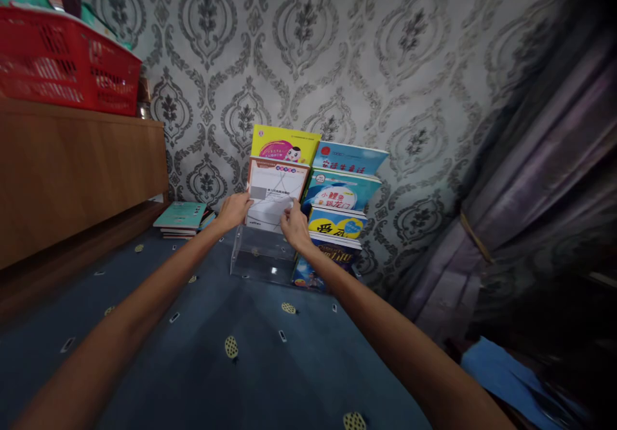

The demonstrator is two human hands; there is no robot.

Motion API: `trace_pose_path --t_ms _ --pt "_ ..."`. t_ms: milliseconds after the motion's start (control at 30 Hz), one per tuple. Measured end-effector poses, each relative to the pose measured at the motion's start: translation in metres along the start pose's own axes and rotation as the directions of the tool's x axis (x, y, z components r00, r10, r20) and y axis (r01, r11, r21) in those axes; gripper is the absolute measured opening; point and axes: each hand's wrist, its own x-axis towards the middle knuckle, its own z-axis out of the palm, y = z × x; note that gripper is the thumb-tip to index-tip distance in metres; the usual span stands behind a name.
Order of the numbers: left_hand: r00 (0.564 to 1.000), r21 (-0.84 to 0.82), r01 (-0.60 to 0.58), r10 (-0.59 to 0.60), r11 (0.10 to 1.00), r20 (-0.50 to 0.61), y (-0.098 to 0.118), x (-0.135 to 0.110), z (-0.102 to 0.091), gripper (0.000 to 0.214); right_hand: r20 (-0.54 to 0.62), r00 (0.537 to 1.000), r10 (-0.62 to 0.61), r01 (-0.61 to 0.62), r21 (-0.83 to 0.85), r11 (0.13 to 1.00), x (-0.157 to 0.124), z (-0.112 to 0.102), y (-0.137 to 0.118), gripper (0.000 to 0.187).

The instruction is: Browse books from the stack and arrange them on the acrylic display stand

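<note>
A book with a white and brown cover (270, 182) leans upright in the left column of a clear tiered book rack (258, 263). My left hand (234, 210) is closed at its left edge, fingers on the cover's side. My right hand (295, 225) pinches the book near its lower right edge. Behind it stands a yellow book (284, 141) with a cartoon face. In the rack's right column are a light blue book (351, 157), a teal book (342, 189), a yellow and blue book (337, 223) and dark blue books (337, 253).
A small stack of books (180, 216) lies left of the rack on the dark blue patterned cloth (193, 353). Farther left, a red basket (67, 57) sits on a wooden cabinet (81, 160). Patterned wallpaper is behind; a tied curtain (501, 192) hangs at right, above a blue item (506, 372).
</note>
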Motion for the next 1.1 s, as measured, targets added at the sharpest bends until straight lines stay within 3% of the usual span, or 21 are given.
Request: trace_pose_path --t_ms 433,833,967,1100 --pt "1.0 -0.017 -0.014 0.014 1.0 -0.023 -0.003 -0.009 0.001 0.027 -0.135 0.987 -0.083 0.101 0.136 0.986 -0.009 0.02 0.015 0.064" --pt "1.0 0.003 0.012 -0.012 1.0 0.01 0.0 -0.029 -0.005 0.031 -0.137 0.987 -0.08 0.115 0.277 0.954 -0.032 0.03 0.016 0.062" --pt "0.999 0.07 0.0 -0.002 0.998 0.035 -0.021 -0.053 0.015 0.034 -0.085 0.986 -0.146 0.168 0.399 0.901 -0.07 0.038 0.014 0.055" --pt "0.991 0.166 0.053 -0.073 0.985 0.113 -0.067 -0.085 0.045 0.032 0.064 0.984 -0.167 0.103 0.559 0.823 -0.138 0.062 0.012 0.047"
